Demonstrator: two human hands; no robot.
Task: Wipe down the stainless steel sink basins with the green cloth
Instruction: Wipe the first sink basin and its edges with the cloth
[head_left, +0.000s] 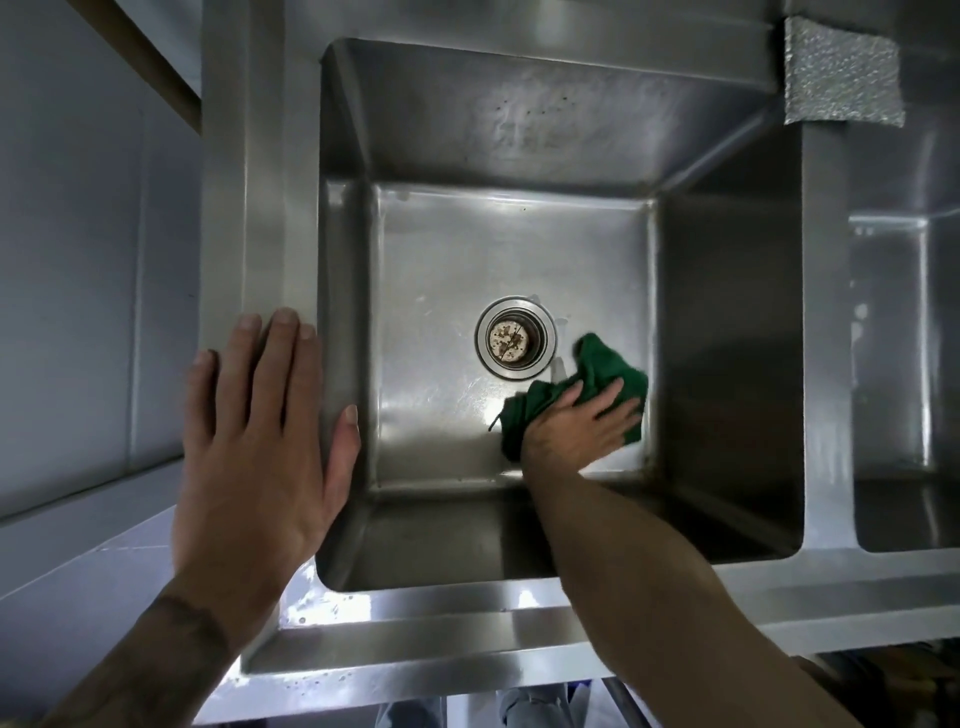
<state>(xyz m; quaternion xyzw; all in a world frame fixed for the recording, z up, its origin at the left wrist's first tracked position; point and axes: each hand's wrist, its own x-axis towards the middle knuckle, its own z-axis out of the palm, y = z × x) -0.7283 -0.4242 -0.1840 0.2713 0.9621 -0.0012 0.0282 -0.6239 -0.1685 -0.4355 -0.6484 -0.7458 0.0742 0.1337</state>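
Observation:
A deep stainless steel sink basin (441, 260) fills the middle of the view, with a round drain (514, 338) in its floor. The green cloth (597, 364) lies crumpled on the basin floor, just right of the drain, near the right wall. My right hand (582, 421) presses flat on the cloth with straight fingers, its arm reaching down into the basin. My left hand (260, 431) rests flat and open on the sink's left rim, thumb hanging over the basin edge.
A second basin (904, 338) lies to the right, past a steel divider. A silver scouring pad (841, 78) sits on the back rim at the upper right. A grey wall stands to the left.

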